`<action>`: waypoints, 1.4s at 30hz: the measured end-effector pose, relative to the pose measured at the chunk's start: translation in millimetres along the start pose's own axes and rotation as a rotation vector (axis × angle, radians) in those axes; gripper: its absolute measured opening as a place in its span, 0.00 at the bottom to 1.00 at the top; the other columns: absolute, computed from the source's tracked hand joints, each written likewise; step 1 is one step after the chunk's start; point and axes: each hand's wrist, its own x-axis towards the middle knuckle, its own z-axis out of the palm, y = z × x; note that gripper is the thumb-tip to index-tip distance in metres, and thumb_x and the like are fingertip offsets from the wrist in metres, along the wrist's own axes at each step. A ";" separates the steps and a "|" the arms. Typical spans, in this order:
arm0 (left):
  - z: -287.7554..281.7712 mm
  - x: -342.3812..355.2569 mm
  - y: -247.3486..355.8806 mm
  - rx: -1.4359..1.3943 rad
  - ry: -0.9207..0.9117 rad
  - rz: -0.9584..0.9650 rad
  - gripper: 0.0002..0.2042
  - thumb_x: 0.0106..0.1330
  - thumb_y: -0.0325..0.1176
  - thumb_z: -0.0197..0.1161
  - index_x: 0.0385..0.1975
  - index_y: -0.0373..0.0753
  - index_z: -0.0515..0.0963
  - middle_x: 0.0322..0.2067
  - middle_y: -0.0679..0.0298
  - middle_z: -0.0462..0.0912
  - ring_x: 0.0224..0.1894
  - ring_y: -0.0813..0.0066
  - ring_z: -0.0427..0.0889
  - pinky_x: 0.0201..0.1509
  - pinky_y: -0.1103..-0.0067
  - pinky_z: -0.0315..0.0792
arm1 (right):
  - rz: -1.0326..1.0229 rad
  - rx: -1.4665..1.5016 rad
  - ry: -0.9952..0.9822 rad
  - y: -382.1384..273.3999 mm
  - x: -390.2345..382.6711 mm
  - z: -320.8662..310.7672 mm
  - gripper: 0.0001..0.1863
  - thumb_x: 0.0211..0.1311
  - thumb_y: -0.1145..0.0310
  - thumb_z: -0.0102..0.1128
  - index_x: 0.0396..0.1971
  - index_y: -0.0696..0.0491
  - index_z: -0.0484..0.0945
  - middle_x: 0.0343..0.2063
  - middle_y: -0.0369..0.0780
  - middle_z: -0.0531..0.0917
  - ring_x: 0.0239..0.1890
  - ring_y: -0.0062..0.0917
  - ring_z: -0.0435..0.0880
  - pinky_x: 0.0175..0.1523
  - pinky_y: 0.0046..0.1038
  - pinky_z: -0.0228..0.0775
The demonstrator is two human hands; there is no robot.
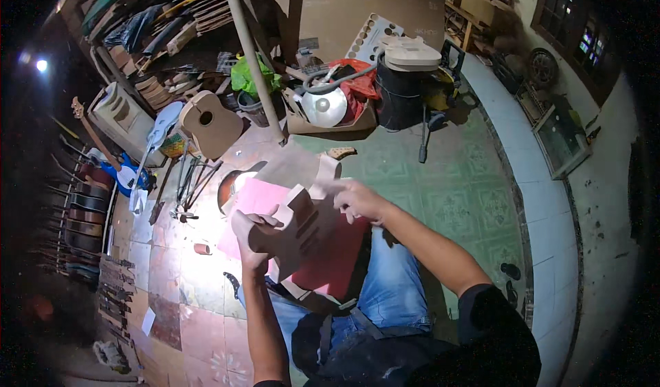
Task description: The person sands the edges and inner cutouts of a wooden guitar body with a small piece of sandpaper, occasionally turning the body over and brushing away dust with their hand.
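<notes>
An unfinished, pale wooden electric guitar body (283, 244) with dark pickup slots is tilted up over my lap. My left hand (256, 241) is closed round its left edge, thumb and fingers over the rim. At the far right edge of the body is my right hand (357, 201), its fingers curled and partly smeared by motion. Whatever it may hold against the wood is too blurred to name. Beneath the body lies a pink sheet or board (262, 198), showing on both sides of it. My jeans-clad legs (393, 277) are under the work.
A sunburst guitar body (225, 189) lies just beyond the pink sheet. Farther off are an acoustic guitar body (206, 120), a cardboard box of tools (330, 130) and a black bin (400, 98). A rack of guitars (88, 215) lines the left; a pole (256, 63) rises ahead.
</notes>
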 end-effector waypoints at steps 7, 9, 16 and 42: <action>-0.8 -6.8 3.3 0.123 0.041 -0.081 0.36 0.41 0.27 0.75 0.53 0.39 0.65 0.50 0.50 0.81 0.50 0.56 0.81 0.71 0.59 0.65 | -0.125 -0.207 0.087 28.4 -7.6 30.3 0.12 0.60 0.79 0.46 0.41 0.57 0.76 0.31 0.44 0.81 0.21 0.34 0.79 0.31 0.37 0.75; 7.4 -18.7 -4.7 0.049 0.156 -0.114 0.35 0.47 0.32 0.76 0.57 0.37 0.68 0.54 0.48 0.80 0.50 0.54 0.82 0.61 0.62 0.73 | 0.084 0.927 -0.352 46.1 -21.1 -22.2 0.09 0.61 0.78 0.46 0.38 0.53 0.74 0.24 0.37 0.78 0.13 0.20 0.69 0.26 0.28 0.69; -50.9 -86.0 -63.3 0.902 0.146 0.022 0.15 0.58 0.31 0.72 0.44 0.32 0.83 0.44 0.59 0.87 0.47 0.68 0.85 0.50 0.69 0.79 | 0.183 1.312 0.338 128.1 -63.7 -24.0 0.26 0.60 0.79 0.49 0.60 0.50 0.74 0.30 0.31 0.80 0.12 0.13 0.58 0.24 0.21 0.58; -84.5 -172.1 19.8 -0.422 0.702 -0.371 0.25 0.67 0.39 0.67 0.59 0.31 0.72 0.48 0.51 0.84 0.46 0.59 0.87 0.54 0.65 0.83 | -0.013 0.322 -0.035 55.0 -55.2 124.9 0.26 0.59 0.58 0.64 0.51 0.63 0.77 0.36 0.38 0.84 0.27 0.18 0.80 0.23 0.19 0.70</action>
